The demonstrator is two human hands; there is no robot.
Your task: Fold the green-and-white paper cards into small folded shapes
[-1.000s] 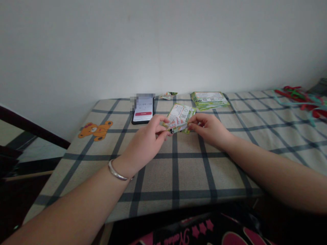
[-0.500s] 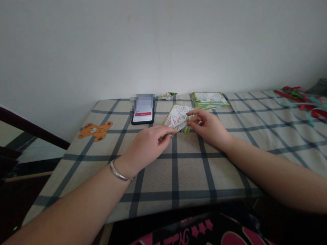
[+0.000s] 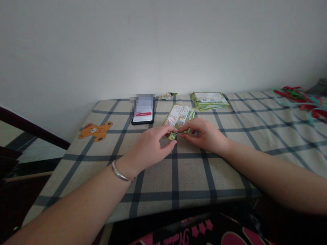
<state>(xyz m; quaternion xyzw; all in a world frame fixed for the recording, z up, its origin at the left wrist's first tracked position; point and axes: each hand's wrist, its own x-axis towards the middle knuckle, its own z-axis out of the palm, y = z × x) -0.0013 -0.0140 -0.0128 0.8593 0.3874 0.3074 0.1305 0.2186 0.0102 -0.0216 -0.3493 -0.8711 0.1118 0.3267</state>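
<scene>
My left hand (image 3: 149, 144), with a silver bangle (image 3: 119, 172) at the wrist, pinches a small folded piece of green printed paper (image 3: 172, 136) between thumb and fingers. From the other side, the fingertips of my right hand (image 3: 205, 136) close on the same folded paper, almost meeting the left fingertips. Behind the hands, green and white printed leaflets (image 3: 177, 113) lie flat, partly covered by my fingers. A stack of similar leaflets (image 3: 211, 98) sits farther back to the right. By the wall rests another small folded paper (image 3: 169, 96).
A phone (image 3: 143, 112) with a lit screen lies left of the leaflets. An orange bear cutout (image 3: 95, 131) is near the left edge of the checked tablecloth (image 3: 158, 177). Red and teal ribbon-like items (image 3: 304, 98) are at far right. The wall (image 3: 163, 47) borders the table's back.
My right hand has come down and left to meet my left hand. The paper strip that stretched between them is now a smaller folded piece at the fingertips.
</scene>
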